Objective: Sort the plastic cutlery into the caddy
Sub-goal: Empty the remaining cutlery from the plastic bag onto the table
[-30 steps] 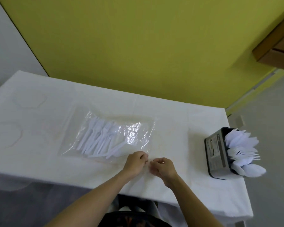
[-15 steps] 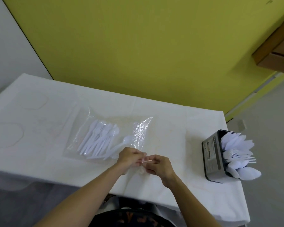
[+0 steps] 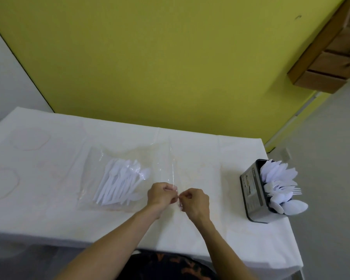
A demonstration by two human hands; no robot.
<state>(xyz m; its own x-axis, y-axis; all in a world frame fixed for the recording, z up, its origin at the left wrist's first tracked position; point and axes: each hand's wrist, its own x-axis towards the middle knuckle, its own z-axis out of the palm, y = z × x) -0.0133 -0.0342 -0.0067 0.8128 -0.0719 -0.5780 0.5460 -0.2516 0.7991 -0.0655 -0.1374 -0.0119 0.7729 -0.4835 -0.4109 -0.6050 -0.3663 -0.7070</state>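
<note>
Lifted since a moment ago, the edge of the clear plastic bag point(image 3: 160, 164) is pinched between curled fingers of the left hand point(image 3: 162, 194) and right hand point(image 3: 194, 201) — seemingly the opening step. Inside it the plastic cutlery point(image 3: 119, 182) lies on the table point(image 3: 49, 199), well left of the caddy point(image 3: 253, 190). Next — pull the film apart.

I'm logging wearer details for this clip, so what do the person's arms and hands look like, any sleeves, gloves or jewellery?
The left hand and right hand are bare: no gloves, rings or watch show. The left forearm and right forearm are uncovered to the frame's edge, no sleeves in view. Between them shows a dark garment with an orange-red pattern.
</note>
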